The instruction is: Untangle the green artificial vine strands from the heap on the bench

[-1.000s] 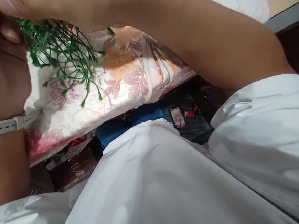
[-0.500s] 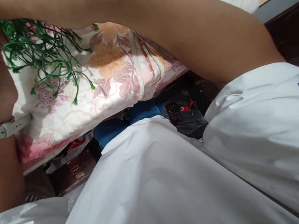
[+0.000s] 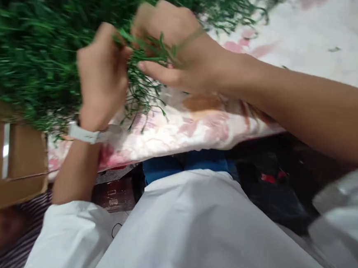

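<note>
Green plastic sprigs (image 3: 148,57): a small bunch pinched between both hands, just right of the big green foliage mass (image 3: 34,44), above the floral sheet (image 3: 198,123). Left hand (image 3: 101,76) is curled closed on the stems, white watch band (image 3: 84,134) on its wrist. Right hand (image 3: 176,47) grips the same bunch from the other side, thumb stretched under it. Cardboard box (image 3: 9,166) sits below the foliage mass. Frame is motion-blurred; fine detail unreadable.
</note>
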`<move>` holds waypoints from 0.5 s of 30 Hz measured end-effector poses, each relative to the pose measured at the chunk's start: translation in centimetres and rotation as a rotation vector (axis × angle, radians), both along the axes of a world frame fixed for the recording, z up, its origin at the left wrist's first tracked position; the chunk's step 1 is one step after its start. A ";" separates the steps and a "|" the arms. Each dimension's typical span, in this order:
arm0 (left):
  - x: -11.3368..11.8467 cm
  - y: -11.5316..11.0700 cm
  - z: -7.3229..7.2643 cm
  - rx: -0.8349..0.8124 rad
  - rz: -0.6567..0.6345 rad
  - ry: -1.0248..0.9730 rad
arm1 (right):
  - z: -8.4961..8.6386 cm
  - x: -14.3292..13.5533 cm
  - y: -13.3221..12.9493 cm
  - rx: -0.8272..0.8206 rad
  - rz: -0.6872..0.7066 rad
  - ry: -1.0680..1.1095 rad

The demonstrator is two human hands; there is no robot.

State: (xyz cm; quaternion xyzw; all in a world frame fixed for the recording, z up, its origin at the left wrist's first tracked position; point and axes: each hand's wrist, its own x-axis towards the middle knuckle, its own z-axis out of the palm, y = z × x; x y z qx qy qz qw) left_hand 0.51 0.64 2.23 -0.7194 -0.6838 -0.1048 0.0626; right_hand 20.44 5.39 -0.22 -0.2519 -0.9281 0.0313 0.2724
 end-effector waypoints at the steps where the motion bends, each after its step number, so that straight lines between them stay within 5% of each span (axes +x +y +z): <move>1: -0.2 -0.1 -0.1 0.005 0.074 0.137 | -0.2 -0.2 -0.2 0.035 0.003 -0.007; 4: -0.2 -0.2 -1.0 -0.077 0.034 0.283 | -1.1 -0.8 -0.7 0.266 0.159 0.067; 8: 0.1 0.4 -2.9 -0.161 0.027 0.228 | -2.1 -2.3 -2.2 0.402 0.473 0.171; 15: 1.0 1.2 -5.6 -0.077 -0.067 0.058 | -2.7 -4.7 -4.5 0.405 0.573 -0.098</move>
